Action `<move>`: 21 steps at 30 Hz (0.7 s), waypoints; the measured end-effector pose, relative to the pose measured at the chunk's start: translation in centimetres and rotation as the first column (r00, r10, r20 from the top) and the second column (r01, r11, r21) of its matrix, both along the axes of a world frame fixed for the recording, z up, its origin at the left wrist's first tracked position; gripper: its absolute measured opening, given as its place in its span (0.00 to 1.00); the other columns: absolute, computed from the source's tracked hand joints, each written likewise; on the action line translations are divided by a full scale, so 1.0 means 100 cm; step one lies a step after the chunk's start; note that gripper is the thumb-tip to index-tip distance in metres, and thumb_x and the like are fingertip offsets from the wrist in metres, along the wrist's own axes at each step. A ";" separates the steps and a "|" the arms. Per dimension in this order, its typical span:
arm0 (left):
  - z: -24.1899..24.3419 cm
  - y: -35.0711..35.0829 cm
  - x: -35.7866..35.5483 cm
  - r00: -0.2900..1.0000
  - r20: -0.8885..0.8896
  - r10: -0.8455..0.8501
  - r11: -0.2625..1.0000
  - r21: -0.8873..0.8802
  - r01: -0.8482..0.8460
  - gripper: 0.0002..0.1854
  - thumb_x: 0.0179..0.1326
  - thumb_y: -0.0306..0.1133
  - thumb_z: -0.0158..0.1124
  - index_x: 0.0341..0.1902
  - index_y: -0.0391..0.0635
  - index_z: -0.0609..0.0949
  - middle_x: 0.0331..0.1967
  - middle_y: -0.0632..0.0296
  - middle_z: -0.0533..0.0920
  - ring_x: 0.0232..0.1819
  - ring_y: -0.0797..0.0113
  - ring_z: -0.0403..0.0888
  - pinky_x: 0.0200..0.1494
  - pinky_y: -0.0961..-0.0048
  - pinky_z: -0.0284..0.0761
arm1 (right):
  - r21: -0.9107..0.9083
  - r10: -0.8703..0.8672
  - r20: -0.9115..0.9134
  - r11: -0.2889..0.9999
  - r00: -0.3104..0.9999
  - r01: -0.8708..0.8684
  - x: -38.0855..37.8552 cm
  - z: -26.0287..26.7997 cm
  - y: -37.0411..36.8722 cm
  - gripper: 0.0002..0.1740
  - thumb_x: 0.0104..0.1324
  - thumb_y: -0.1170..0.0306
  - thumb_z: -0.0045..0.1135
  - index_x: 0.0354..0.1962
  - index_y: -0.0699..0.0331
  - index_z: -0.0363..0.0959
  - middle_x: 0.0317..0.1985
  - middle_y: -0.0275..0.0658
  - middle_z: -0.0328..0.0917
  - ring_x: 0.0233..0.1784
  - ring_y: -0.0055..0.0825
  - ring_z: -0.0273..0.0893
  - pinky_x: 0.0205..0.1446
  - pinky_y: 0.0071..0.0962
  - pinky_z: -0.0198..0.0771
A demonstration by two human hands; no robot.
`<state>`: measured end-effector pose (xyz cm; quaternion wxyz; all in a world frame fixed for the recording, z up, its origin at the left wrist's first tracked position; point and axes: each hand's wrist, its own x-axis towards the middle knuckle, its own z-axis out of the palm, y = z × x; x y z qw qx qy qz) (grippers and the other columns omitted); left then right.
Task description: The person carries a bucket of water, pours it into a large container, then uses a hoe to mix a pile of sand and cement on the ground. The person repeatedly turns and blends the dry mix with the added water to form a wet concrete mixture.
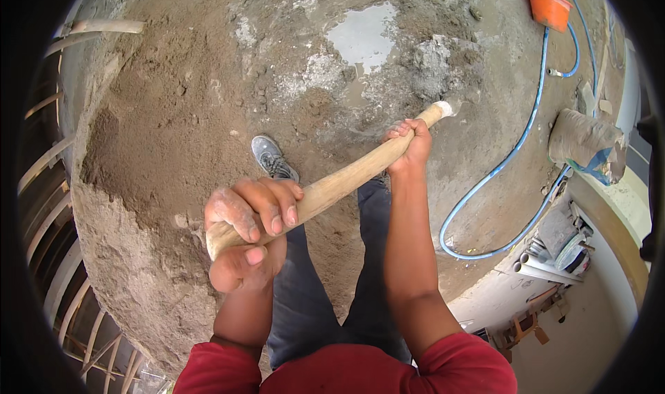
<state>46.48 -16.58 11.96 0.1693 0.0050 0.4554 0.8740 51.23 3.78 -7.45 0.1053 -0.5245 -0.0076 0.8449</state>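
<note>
A long wooden handle (348,183) runs diagonally across the view, its near end at the lower left. My left hand (254,222) wraps around that near end, with whitish dust on the skin. Farther along, close to the far end, my right hand (410,142) grips the same handle. The far end is coated in pale grey and meets wet grey mortar (434,67) on the ground; the tool's head cannot be made out. Beyond lies a puddle of grey water (363,35) among damp sand (171,82).
An orange bucket (549,9) and a looping blue hose (535,108) lie to the right, near a partly crumpled sack (587,144). White pipes (545,269) are at the lower right. Wooden poles (47,165) stand beyond the slab's left edge. My shoe (270,155) is on the sand.
</note>
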 end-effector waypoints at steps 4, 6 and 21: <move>0.006 -0.039 0.070 0.999 -0.008 0.043 0.977 -0.210 -0.044 0.10 0.52 0.28 0.67 0.35 0.44 0.74 0.48 0.43 0.78 0.59 0.43 0.74 0.64 0.47 0.63 | 0.016 0.281 0.030 0.960 0.959 -0.281 -0.029 0.008 0.001 0.04 0.57 0.74 0.49 0.28 0.59 0.62 0.19 0.29 0.62 0.19 0.18 0.62 0.21 0.21 0.65; 0.000 -0.053 0.105 0.996 0.091 -0.004 0.928 -0.371 0.038 0.14 0.53 0.29 0.68 0.42 0.42 0.75 0.49 0.42 0.77 0.57 0.45 0.76 0.58 0.54 0.70 | 0.170 0.488 0.031 0.857 0.872 -0.486 -0.041 0.004 0.004 0.04 0.57 0.73 0.49 0.30 0.60 0.63 0.20 0.29 0.63 0.19 0.17 0.63 0.21 0.21 0.65; -0.129 -0.065 0.201 0.601 0.755 0.263 0.761 -0.545 0.352 0.23 0.55 0.48 0.71 0.46 0.43 0.79 0.25 0.64 0.78 0.25 0.73 0.76 0.24 0.73 0.70 | 0.479 0.685 0.545 0.217 0.483 -0.850 -0.074 -0.003 -0.067 0.10 0.54 0.79 0.48 0.34 0.66 0.59 0.19 0.39 0.65 0.15 0.26 0.65 0.16 0.29 0.66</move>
